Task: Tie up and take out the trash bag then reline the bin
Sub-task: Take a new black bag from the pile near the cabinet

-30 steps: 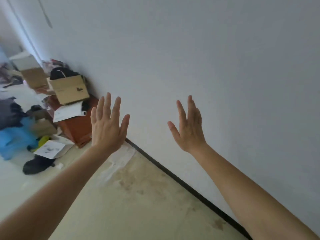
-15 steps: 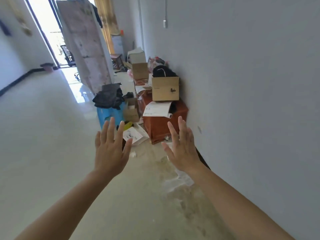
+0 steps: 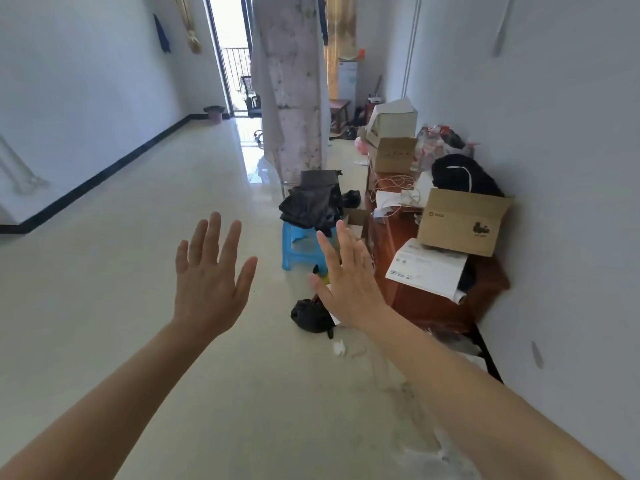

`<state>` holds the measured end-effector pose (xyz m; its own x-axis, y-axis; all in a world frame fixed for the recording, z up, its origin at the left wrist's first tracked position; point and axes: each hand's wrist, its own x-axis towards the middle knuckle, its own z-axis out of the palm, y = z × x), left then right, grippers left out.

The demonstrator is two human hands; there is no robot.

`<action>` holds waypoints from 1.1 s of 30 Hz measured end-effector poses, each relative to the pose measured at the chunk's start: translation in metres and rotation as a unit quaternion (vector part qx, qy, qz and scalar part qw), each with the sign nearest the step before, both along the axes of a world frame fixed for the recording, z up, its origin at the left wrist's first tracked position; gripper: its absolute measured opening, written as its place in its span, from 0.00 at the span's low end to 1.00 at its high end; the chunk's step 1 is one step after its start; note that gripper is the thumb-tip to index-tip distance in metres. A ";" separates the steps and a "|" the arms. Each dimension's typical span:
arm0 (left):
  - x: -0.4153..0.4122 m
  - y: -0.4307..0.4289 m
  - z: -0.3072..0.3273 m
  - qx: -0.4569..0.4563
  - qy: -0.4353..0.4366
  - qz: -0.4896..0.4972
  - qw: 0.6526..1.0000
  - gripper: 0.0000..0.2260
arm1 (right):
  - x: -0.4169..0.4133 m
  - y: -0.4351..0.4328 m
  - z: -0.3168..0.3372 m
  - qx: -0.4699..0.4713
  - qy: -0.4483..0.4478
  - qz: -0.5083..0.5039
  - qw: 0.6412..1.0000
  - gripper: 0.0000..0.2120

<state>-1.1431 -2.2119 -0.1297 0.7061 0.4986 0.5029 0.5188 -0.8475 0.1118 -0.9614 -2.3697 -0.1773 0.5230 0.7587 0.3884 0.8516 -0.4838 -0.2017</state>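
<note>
At the upper left of the frame, far down the hall by the doorway, stood a small pink bin (image 3: pixel 213 114) with a dark liner at its rim. That looked like the one to be emptied, though it was too small to be sure, and it sat well apart from the person. Left of centre the left hand (image 3: pixel 210 279) was raised, fingers spread, its grip released and empty. The right hand (image 3: pixel 349 279) at centre was the same, palm forward and holding nothing. I judged both were held out only for show before the job began, since no bag was within reach. Behind the right hand a blue stool (image 3: pixel 298 247) carried a heap of dark clothes, and a small black bag (image 3: pixel 310 315) lay on the floor below. At the right a low brown counter (image 3: pixel 429 299) against the wall bore a cardboard box (image 3: pixel 462 220) and papers, likely just stored there.
</note>
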 end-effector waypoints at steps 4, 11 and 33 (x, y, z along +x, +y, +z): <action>0.034 0.100 -0.018 -0.017 0.002 0.022 1.000 0.28 | 0.040 0.099 -0.016 -0.051 -0.024 0.028 0.998 0.35; 0.131 0.267 -0.004 -0.033 0.025 0.013 0.999 0.29 | 0.135 0.232 -0.003 -0.073 -0.018 -0.025 0.997 0.36; 0.528 0.643 -0.029 -0.051 0.129 -0.066 0.988 0.31 | 0.524 0.603 -0.052 -0.089 0.106 -0.124 0.983 0.34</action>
